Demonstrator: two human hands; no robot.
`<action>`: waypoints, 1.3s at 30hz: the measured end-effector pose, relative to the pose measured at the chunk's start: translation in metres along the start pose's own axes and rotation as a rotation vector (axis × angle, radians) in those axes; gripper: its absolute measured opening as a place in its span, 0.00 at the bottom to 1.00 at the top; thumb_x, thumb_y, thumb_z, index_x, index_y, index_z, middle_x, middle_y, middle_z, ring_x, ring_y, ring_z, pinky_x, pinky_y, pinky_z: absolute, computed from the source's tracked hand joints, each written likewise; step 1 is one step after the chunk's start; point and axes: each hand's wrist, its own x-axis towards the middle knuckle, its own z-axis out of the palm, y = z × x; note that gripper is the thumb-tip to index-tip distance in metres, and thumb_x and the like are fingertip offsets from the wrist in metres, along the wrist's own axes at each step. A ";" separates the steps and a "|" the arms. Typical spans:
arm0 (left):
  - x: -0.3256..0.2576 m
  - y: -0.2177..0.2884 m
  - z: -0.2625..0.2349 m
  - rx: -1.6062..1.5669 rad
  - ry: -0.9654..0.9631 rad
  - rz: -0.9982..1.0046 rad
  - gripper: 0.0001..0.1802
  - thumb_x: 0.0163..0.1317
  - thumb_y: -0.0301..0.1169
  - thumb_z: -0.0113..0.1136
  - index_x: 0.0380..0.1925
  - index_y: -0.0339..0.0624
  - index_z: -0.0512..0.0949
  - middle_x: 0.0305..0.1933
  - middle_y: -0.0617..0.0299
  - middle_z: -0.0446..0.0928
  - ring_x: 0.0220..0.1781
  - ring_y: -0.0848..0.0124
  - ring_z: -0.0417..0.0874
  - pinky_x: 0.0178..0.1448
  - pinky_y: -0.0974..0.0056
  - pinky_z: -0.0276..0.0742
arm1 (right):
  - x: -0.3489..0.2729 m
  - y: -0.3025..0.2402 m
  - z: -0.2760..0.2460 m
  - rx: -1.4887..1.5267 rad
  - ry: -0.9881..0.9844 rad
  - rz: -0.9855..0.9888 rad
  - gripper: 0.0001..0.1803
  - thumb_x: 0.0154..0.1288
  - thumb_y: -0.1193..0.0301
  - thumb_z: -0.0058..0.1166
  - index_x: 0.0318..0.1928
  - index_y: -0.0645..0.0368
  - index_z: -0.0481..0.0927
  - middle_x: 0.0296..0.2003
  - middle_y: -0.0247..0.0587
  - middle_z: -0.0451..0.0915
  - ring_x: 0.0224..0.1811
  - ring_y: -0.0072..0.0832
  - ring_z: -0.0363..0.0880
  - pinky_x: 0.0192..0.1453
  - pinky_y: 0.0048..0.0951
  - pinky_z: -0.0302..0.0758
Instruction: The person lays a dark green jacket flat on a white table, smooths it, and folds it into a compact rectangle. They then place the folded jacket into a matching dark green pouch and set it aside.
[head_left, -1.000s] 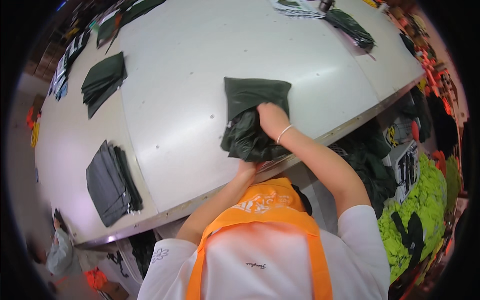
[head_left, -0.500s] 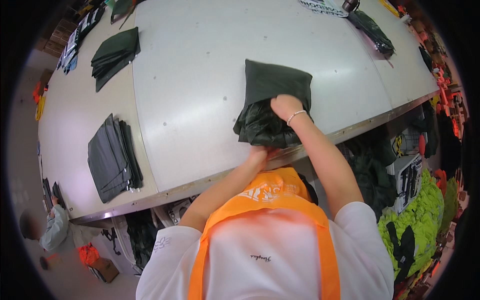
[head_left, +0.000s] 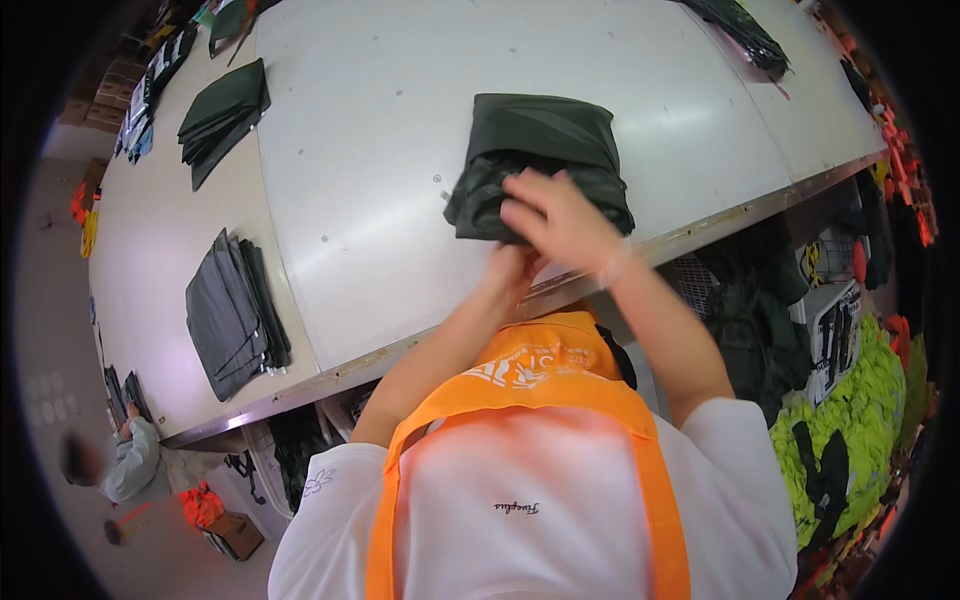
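On the table near its front edge lies a dark green fabric pouch [head_left: 540, 125], flat at the far end. Crumpled dark fabric [head_left: 480, 195] bulges at its near end. My right hand [head_left: 570, 225] rests over this near part with its fingers stretched and apart, slightly smeared by motion. Just below the pouch's near edge is my left hand [head_left: 512, 268]; its fingers go in under the fabric and the right hand, so its grip is hidden.
Stacks of flat dark green pouches [head_left: 235, 315] lie on the table [head_left: 350, 160] to the left, with another stack [head_left: 225, 110] farther back. A dark bundle [head_left: 740, 35] lies far right. Below the right edge are yellow-green garments [head_left: 850, 440]. A co-worker [head_left: 130, 460] is at lower left.
My right hand has left the pouch's mouth and opened, moving left and nearer. The flap's near edge is now drawn farther back, and my left hand stays at the near edge.
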 end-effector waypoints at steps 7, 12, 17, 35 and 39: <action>0.002 0.017 0.016 0.340 -0.002 0.075 0.15 0.61 0.24 0.52 0.49 0.38 0.71 0.50 0.57 0.74 0.50 0.65 0.77 0.56 0.59 0.74 | -0.089 0.062 0.065 0.916 0.341 0.563 0.13 0.63 0.67 0.56 0.35 0.67 0.78 0.28 0.34 0.78 0.33 0.18 0.74 0.41 0.20 0.70; -0.012 0.036 0.015 1.385 -0.231 0.073 0.15 0.58 0.36 0.61 0.38 0.34 0.80 0.36 0.59 0.81 0.41 0.67 0.80 0.47 0.66 0.74 | -0.066 0.079 0.082 1.449 0.453 0.613 0.12 0.65 0.71 0.53 0.42 0.68 0.74 0.39 0.38 0.76 0.41 0.22 0.75 0.50 0.25 0.73; -0.055 0.104 0.127 1.951 -0.245 1.386 0.36 0.45 0.38 0.70 0.57 0.46 0.70 0.60 0.52 0.68 0.51 0.55 0.75 0.54 0.54 0.69 | -0.063 0.074 0.049 1.718 0.421 0.458 0.12 0.69 0.73 0.44 0.49 0.65 0.70 0.47 0.41 0.74 0.49 0.29 0.76 0.60 0.31 0.71; 0.002 0.049 0.114 2.633 -0.295 1.614 0.31 0.56 0.37 0.51 0.63 0.59 0.66 0.73 0.56 0.54 0.55 0.62 0.67 0.51 0.61 0.66 | -0.059 0.090 0.030 1.361 0.592 0.652 0.05 0.63 0.80 0.46 0.33 0.69 0.75 0.30 0.40 0.79 0.33 0.24 0.80 0.38 0.24 0.81; 0.023 0.061 0.137 2.652 -0.131 1.554 0.30 0.55 0.36 0.53 0.62 0.60 0.68 0.72 0.64 0.56 0.54 0.62 0.68 0.52 0.59 0.65 | -0.051 0.098 0.012 1.306 0.525 0.663 0.06 0.63 0.81 0.46 0.33 0.72 0.75 0.28 0.41 0.80 0.27 0.24 0.80 0.34 0.24 0.80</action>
